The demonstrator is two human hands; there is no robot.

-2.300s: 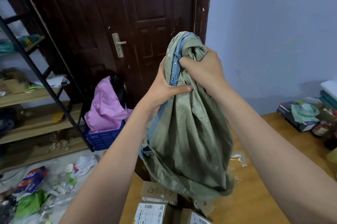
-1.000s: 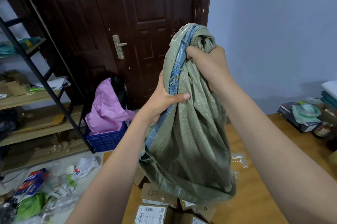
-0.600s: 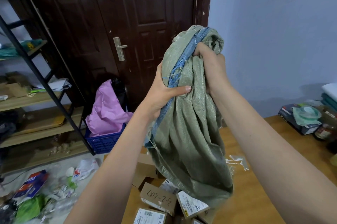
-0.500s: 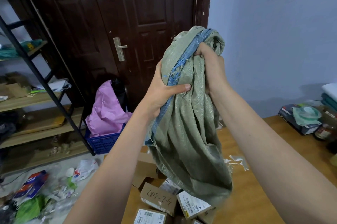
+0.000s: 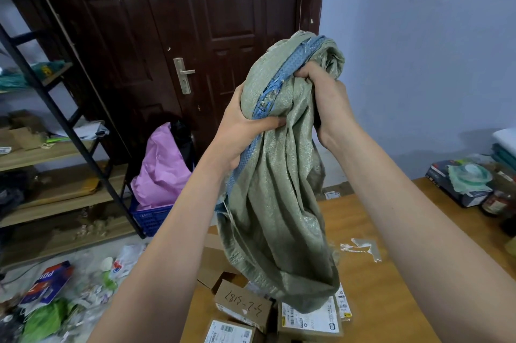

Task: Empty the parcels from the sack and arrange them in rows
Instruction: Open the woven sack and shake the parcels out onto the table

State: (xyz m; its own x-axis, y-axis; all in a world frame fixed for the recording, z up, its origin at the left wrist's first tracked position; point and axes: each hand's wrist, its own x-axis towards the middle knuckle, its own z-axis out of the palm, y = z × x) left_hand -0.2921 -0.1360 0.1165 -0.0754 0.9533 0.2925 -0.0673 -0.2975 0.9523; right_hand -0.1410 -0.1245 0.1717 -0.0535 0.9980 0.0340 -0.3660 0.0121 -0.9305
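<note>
- The sack (image 5: 279, 189) was the largest thing in view. It hung limp and upside down above the bench (image 5: 391, 281), and its open mouth was near the parcels (image 5: 279, 314), which lay in a loose heap at the near edge of the bench.
- Both hands were clamped on the bunched bottom of the sack. The left hand (image 5: 243, 130) gripped the side with the blue seam, and the right hand (image 5: 326, 97) held a fistful of cloth a little higher, close beside it.
- The sack looked almost flat, so I judged that most parcels were already out. To finish this step well, it seemed wise to keep the mouth over the bench, shake gently, and feel along the cloth for a parcel caught in a fold. A strong shake could push boxes over the near edge onto the floor.
- After that the sack should go aside, because the heap was not yet in rows.
- The bench was brown wood with a torn piece of tape (image 5: 363, 247) stuck on it, and some boxes and a jar stood at its far right end.
- Behind it was a dark door (image 5: 195, 21), a pale wall, and shelves (image 5: 50, 152) on the left.
- A blue crate (image 5: 152, 218) with a pink bag stood by the door, and litter lay on the floor.
</note>
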